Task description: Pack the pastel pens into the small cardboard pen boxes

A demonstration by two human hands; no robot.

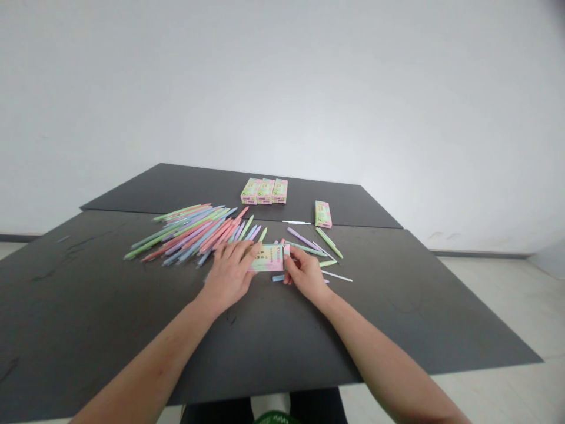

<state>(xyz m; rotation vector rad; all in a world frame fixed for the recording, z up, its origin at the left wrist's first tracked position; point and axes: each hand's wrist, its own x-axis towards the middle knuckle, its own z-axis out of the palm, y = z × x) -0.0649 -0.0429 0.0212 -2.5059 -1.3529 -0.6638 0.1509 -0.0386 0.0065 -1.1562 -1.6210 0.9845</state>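
box (270,259): smooth card | pens (189,232): smooth plastic | tabletop (273,341): matt

Pink-green box (276,265), seemingly brownish lettering (270,255), pastel pens (196,234), charcoal table (273,335)

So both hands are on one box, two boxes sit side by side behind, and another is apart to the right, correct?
Not quite: the head view shows three boxes side by side, not two. The held box and separate box are as you say.

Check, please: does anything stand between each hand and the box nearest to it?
Nothing visible does: the left hand and the right hand both touch the box directly. The pile of pens lies beyond the left hand, not in between.
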